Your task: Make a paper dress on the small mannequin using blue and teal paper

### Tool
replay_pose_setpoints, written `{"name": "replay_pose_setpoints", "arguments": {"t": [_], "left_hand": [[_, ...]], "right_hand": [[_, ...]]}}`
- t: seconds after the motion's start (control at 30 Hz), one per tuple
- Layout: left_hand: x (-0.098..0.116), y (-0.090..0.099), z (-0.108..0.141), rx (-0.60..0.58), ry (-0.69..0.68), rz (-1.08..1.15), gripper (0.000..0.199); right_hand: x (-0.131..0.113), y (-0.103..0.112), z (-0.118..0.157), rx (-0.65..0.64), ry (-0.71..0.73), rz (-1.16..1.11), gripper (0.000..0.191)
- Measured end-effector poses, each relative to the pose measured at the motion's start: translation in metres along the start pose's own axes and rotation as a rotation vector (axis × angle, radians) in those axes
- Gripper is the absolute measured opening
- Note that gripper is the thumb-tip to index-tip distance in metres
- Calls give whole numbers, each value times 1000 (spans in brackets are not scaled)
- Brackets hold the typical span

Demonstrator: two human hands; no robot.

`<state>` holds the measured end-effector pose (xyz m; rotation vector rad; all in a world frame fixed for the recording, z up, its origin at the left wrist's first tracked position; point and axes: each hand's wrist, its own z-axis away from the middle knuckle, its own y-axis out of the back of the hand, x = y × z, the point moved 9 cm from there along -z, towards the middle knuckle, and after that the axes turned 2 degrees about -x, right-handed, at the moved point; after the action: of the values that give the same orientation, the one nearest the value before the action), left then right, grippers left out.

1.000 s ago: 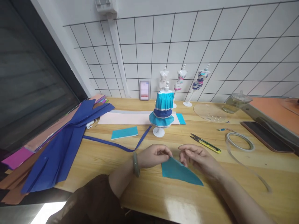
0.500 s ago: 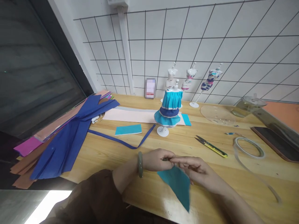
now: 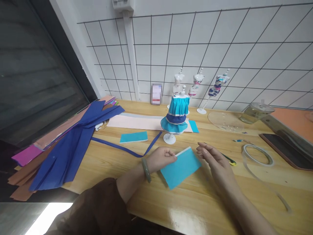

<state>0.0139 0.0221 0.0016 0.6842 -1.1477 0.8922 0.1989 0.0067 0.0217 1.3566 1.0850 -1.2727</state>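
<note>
My left hand (image 3: pixel 161 160) pinches a turquoise paper piece (image 3: pixel 182 169) at its upper left edge. It looks like crepe paper, with a white strip along the top. Just off its right corner, my right hand (image 3: pixel 214 161) holds nothing, its fingers loosely stretched and partly covering the yellow thread snips (image 3: pixel 230 159). Behind the hands stands a small dress form (image 3: pixel 169 138) in a tiered turquoise and blue dress (image 3: pixel 176 118). A second turquoise piece (image 3: pixel 133 137) lies flat to its left, by a narrow blue strip (image 3: pixel 122 148).
Folded blue sheets (image 3: pixel 66 150) lie on a coloured stack at the left. Several dress forms (image 3: pixel 216 86) and a propped phone (image 3: pixel 156 94) stand by the wall. To the right are a tape roll (image 3: pixel 258 155), a clear dish (image 3: pixel 225 122), a glass teapot (image 3: pixel 256 112) and a dark phone (image 3: pixel 283 148).
My right hand has come away from the turquoise piece and moved right. The piece, in my left hand, has turned from hanging down to lying flatter, its white-edged side showing.
</note>
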Motion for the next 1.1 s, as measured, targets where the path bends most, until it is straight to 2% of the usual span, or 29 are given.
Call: {"name": "replay_pose_setpoints", "arguments": {"t": [0.07, 0.13, 0.3, 0.4, 0.53, 0.6, 0.7, 0.87, 1.1], "left_hand": [[-3, 5, -2, 43, 9, 56, 23], [-5, 8, -3, 62, 9, 94, 24], [-9, 8, -3, 40, 46, 196, 24], [-8, 9, -3, 50, 30, 159, 23], [-7, 11, -4, 78, 2, 92, 23], [-7, 8, -3, 59, 16, 96, 24], [-7, -1, 0, -8, 40, 103, 29], [-3, -21, 6, -188, 24, 120, 39], [-3, -42, 13, -436, -23, 109, 39]], "right_hand": [[-4, 0, 2, 34, 33, 69, 35], [-5, -4, 2, 0, 67, 99, 33], [-5, -7, 0, -58, 199, 259, 33], [-10, -5, 1, -54, 276, 304, 37], [-15, -5, 3, -38, 309, 302, 25], [-12, -6, 2, -29, 263, 294, 22], [-1, -10, -2, -65, 142, 205, 29], [14, -20, -4, -172, -56, 66, 43], [19, -32, 2, -284, -197, -114, 48]]}}
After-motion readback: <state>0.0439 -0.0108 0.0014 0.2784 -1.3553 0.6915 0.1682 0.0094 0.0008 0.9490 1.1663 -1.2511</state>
